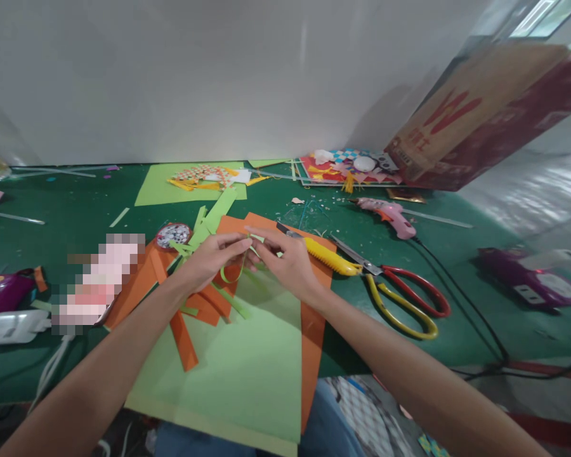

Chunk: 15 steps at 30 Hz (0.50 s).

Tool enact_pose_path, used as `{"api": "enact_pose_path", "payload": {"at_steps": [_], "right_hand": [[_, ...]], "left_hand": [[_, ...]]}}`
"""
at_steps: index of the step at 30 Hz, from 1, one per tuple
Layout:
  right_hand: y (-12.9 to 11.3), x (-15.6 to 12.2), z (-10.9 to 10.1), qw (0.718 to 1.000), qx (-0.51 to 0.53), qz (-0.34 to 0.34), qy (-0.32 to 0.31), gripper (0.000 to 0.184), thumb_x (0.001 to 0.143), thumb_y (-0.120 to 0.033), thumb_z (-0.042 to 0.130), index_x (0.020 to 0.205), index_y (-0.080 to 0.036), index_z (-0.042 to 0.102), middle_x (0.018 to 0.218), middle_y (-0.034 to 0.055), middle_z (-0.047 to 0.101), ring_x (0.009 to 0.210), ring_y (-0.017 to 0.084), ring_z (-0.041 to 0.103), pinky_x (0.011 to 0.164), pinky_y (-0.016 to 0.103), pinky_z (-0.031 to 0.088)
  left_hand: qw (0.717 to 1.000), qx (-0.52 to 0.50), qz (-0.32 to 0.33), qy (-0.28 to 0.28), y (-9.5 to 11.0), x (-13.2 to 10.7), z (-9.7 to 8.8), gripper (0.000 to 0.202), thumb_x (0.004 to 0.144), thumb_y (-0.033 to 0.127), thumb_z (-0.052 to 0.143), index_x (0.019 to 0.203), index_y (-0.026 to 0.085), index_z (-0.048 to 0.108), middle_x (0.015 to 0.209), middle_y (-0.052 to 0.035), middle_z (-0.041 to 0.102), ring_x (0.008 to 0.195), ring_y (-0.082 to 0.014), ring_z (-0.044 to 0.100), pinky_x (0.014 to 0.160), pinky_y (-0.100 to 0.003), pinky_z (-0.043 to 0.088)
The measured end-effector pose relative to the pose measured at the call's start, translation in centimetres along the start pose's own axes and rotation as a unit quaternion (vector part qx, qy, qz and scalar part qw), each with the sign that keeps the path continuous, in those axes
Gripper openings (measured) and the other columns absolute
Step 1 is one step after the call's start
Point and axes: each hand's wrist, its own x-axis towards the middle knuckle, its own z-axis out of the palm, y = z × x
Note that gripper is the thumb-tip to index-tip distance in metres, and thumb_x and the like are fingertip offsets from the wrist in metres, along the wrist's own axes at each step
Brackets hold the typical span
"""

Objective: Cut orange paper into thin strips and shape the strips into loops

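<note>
My left hand [217, 255] and my right hand [285, 260] meet over the papers, fingertips pinched together. Between them is a thin light-green paper strip [232, 279], curled into a loop that hangs below the fingers. Under my hands lies a light-green paper sheet [238, 362] on top of orange paper [315, 330]. Cut green strips [223, 209] and orange strips [183, 339] are scattered to the left of my hands. Beside my right hand rest a yellow-handled utility knife [333, 256] and large scissors [402, 295] with one red and one yellow handle, blades slightly apart.
A pink hot glue gun [393, 216] lies at the right, its cord running off the table. Paper crafts [204, 178] sit along the back wall. A paper bag [476, 114] stands at back right. A phone [102, 282] and a round patterned tin [174, 235] are at left.
</note>
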Motion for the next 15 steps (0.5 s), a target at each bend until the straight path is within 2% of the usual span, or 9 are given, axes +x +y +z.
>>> {"api": "enact_pose_path", "payload": {"at_steps": [7, 15], "right_hand": [[0.2, 0.1, -0.4, 0.999, 0.024, 0.044, -0.019, 0.027, 0.083, -0.03, 0.05, 0.091, -0.015, 0.07, 0.05, -0.0031, 0.051, 0.044, 0.007, 0.036, 0.043, 0.02, 0.028], [0.2, 0.8, -1.4, 0.975, 0.175, 0.078, -0.109, 0.02, 0.078, -0.033, 0.059, 0.081, -0.014, 0.064, 0.056, -0.0036, 0.053, 0.043, 0.005, 0.038, 0.041, 0.019, 0.03]], "left_hand": [[0.999, -0.006, -0.028, -0.019, 0.5, -0.2, 0.1, 0.02, 0.084, 0.031, 0.061, 0.085, 0.012, 0.07, 0.076, -0.0064, 0.071, 0.066, -0.0145, 0.065, 0.071, -0.028, 0.049], [0.993, -0.037, -0.096, -0.052, 1.4, -0.6, 0.2, 0.019, 0.084, 0.03, 0.061, 0.08, 0.013, 0.069, 0.073, -0.0063, 0.071, 0.058, -0.0121, 0.064, 0.06, -0.023, 0.047]]}}
